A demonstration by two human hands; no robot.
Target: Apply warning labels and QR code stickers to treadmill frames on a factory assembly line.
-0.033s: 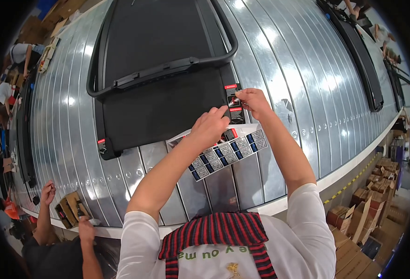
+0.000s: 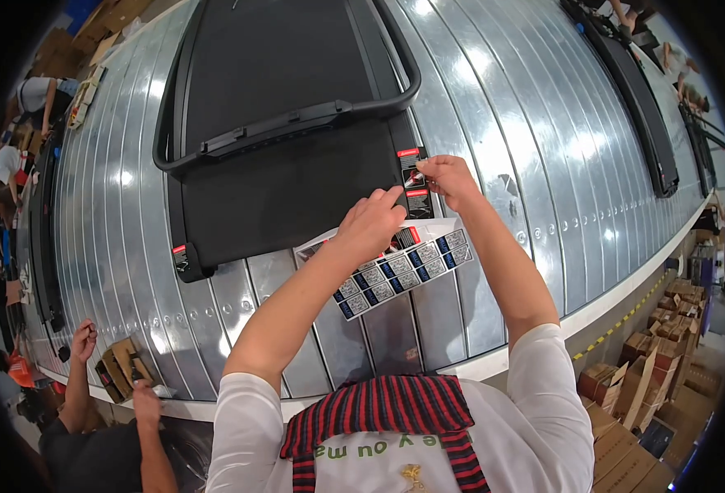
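Note:
A black treadmill (image 2: 272, 197) lies on the metal-slatted table before me. At its near right corner, my right hand (image 2: 450, 181) pinches the edge of a black-and-red warning label (image 2: 411, 174) on the side rail. My left hand (image 2: 370, 223) rests beside it, fingers stretched over the treadmill's corner and the index fingertip by the label's left edge. Below that hand lies a white sheet of blue-and-white stickers (image 2: 399, 275), partly covered by my wrist; another red-topped label (image 2: 406, 237) shows on it. A similar label (image 2: 181, 260) sits on the near left corner.
The treadmill's curved handrail (image 2: 280, 130) lies across its deck. Another dark treadmill (image 2: 625, 90) is at the far right, one more (image 2: 46, 238) at the left. A co-worker's hand (image 2: 146, 403) is beside an open cardboard box (image 2: 121, 370). Cartons (image 2: 625, 386) stand at the lower right.
At the lower left, the co-worker's hand near the cardboard box has shifted slightly. My own hands stay almost where they were at the label.

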